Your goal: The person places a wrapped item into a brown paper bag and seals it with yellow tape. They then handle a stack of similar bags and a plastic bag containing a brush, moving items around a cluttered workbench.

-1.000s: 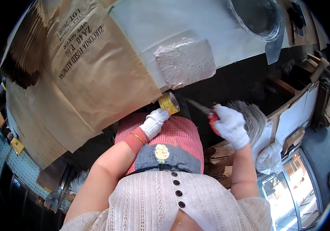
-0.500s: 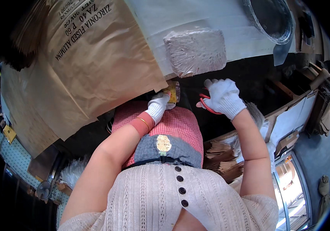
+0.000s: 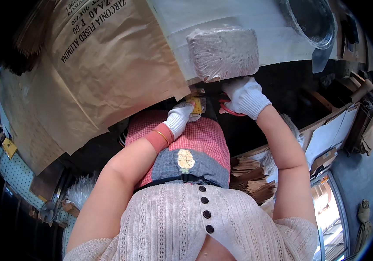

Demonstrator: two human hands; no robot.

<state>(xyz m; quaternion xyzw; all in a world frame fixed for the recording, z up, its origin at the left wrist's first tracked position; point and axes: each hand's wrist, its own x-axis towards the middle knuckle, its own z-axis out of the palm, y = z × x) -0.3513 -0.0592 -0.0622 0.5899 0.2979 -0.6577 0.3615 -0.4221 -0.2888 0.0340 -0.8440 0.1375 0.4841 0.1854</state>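
Observation:
My left hand (image 3: 180, 116), in a white knit glove, is closed round a small yellow object (image 3: 197, 105) with a clear, shiny part beside it, over my lap at the table's front edge. Its exact kind is hard to make out. My right hand (image 3: 246, 96), gloved the same way, has its fingers through the red loop handles of a pair of scissors (image 3: 226, 107); the blades are hidden. Just beyond the right hand's fingertips sits a block-shaped bundle wrapped in clear film (image 3: 224, 53), its front edge at the table's edge.
A large brown paper sack (image 3: 121, 65) with black print covers the table's left part and overhangs its edge. White sheeting (image 3: 177, 21) lies under the bundle. A film-wrapped round item (image 3: 310, 21) is at the far right. Cardboard pieces (image 3: 251, 174) are stacked beside my right hip.
My right hand has moved left and slightly away from me with the scissors, closer to the wrapped bundle. My left hand has stayed nearly in place with the yellow object.

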